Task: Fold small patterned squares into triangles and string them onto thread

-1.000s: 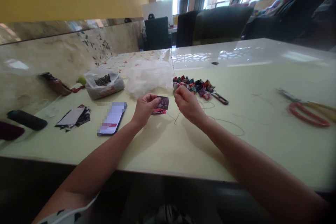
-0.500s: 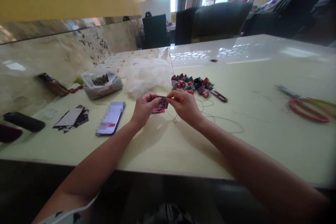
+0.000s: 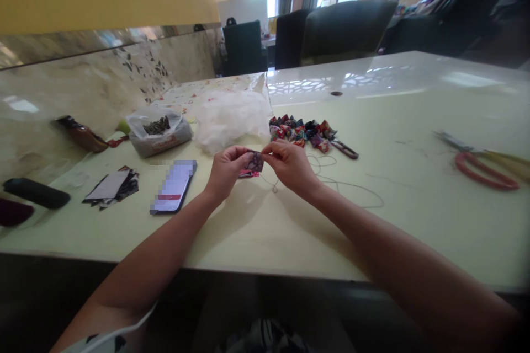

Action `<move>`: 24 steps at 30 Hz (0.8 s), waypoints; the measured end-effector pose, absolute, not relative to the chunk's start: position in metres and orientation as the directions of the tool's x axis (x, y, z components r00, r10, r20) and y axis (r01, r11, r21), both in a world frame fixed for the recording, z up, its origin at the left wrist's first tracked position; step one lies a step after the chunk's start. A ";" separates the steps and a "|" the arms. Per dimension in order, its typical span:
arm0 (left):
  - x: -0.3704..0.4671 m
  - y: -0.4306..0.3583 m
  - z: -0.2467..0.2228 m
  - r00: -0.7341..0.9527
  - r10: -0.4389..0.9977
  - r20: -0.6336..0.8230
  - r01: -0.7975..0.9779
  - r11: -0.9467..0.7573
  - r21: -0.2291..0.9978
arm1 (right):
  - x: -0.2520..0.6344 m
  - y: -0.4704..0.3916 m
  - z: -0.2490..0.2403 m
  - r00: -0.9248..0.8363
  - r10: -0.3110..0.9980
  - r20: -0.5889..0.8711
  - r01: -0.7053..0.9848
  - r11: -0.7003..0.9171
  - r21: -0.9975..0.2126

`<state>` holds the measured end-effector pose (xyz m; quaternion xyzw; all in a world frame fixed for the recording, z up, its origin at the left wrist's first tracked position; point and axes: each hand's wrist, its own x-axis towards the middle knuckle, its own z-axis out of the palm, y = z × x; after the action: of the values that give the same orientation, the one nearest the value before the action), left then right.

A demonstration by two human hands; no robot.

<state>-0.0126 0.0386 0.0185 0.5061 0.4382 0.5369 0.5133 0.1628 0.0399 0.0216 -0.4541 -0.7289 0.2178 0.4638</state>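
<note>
My left hand pinches a small dark patterned fabric piece between thumb and fingers. At the right edge of that fabric, my right hand is closed in a pinch; whether it grips the cloth or a needle is too small to tell. Below the fabric lies a pink and red piece on the table. A loose thread curls over the tabletop to the right of my hands. Just beyond my right hand sits a cluster of colourful folded fabric pieces, with small thread snips beside it.
A phone, fabric scraps and thread spools lie left on the table. Farther back are a bag of dark bits, white stuffing and a brown bottle. Red-handled scissors lie right.
The fabric piece has tilted slightly between my fingers, showing more of its patterned face. The whole view has shifted a little; both hands keep nearly the same place.
</note>
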 end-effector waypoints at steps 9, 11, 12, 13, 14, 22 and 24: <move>-0.012 0.038 0.019 0.065 0.994 0.090 -0.098 -0.083 0.992 | 0.162 0.040 0.020 -0.170 0.847 0.504 0.470 0.519 -0.714; -0.012 0.038 0.020 0.065 0.994 0.089 -0.097 -0.082 0.992 | 0.162 0.040 0.019 -0.174 0.843 0.509 0.472 0.525 -0.708; -0.012 0.038 0.020 0.066 0.994 0.090 -0.097 -0.084 0.992 | 0.162 0.040 0.019 -0.174 0.842 0.511 0.473 0.527 -0.707; -0.012 0.038 0.020 0.066 0.993 0.094 -0.098 -0.087 0.991 | 0.162 0.041 0.019 -0.173 0.841 0.513 0.472 0.528 -0.706; -0.012 0.038 0.020 0.068 0.993 0.097 -0.101 -0.090 0.991 | 0.162 0.041 0.019 -0.171 0.839 0.516 0.469 0.530 -0.707; -0.012 0.038 0.019 0.104 0.990 0.097 -0.125 -0.084 0.989 | 0.163 0.043 0.017 -0.175 0.823 0.540 0.446 0.555 -0.702; -0.012 0.039 0.019 0.095 0.991 0.094 -0.121 -0.082 0.989 | 0.163 0.044 0.017 -0.179 0.822 0.541 0.440 0.558 -0.703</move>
<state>-0.0120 0.0387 0.0187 0.5160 0.4213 0.5244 0.5304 0.1627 0.0439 0.0170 -0.4256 -0.7415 0.1991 0.4789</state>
